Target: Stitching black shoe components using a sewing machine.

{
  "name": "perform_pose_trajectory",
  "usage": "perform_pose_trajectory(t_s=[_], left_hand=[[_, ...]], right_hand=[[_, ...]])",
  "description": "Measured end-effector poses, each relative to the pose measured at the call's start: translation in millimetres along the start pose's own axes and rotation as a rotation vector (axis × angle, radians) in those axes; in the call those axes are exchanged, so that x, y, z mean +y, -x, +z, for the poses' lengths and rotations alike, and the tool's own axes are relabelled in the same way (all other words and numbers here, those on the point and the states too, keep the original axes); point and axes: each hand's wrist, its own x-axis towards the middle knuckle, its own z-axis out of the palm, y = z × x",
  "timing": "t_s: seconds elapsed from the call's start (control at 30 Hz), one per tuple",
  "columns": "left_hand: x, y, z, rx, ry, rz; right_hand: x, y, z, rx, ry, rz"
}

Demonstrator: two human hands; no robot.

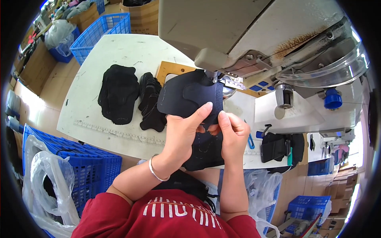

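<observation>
A dark navy padded fabric piece [178, 93] with a lighter strip along its right edge lies under the sewing machine [214, 61], close to the needle area. My left hand [185, 129] grips its lower edge, with the thumb pressed on top and the other fingers hidden beneath. Pinching the lower right corner by the strip is my right hand [233, 133], thumb against curled fingers. More dark fabric [204, 152] hangs at the table's near edge below my hands. To the left are a stack of black fabric pieces [118, 95] and a pile of smaller black pieces [151, 105].
A ruler strip [119, 133] runs along the near side of the white table [91, 59]. Right of my hands lie a blue tool [251, 141] and a black phone-like object [273, 150]. Blue crates [99, 170] with plastic bags [51, 178] flank me.
</observation>
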Motion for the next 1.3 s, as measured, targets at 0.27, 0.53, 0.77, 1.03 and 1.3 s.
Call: perform_pose_trajectory(t_s=[0.27,0.53,0.77,1.03,1.3], left_hand=[[3.2,-2.8,-3.1,-0.011,0.052,0.014],[2.8,1.9,-3.0,-0.02,0.103,-0.03],[-1.6,0.4,-6.4,-0.054,0.04,0.145],[-0.3,0.2,0.4,-0.053,0.099,0.144],[-0.5,-8.2,1.5,-0.03,0.061,0.164]], right_hand=[[4.5,-2.9,-0.2,-0.023,-0.136,0.033],[3.5,-2.6,5.2,0.003,-0.034,0.006],[-0.4,-3.6,6.4,0.005,-0.073,0.03],[-0.1,-7.3,3.3,-0.003,-0.203,0.071],[-0.1,-15.8,5.0,0.007,-0.182,0.069]])
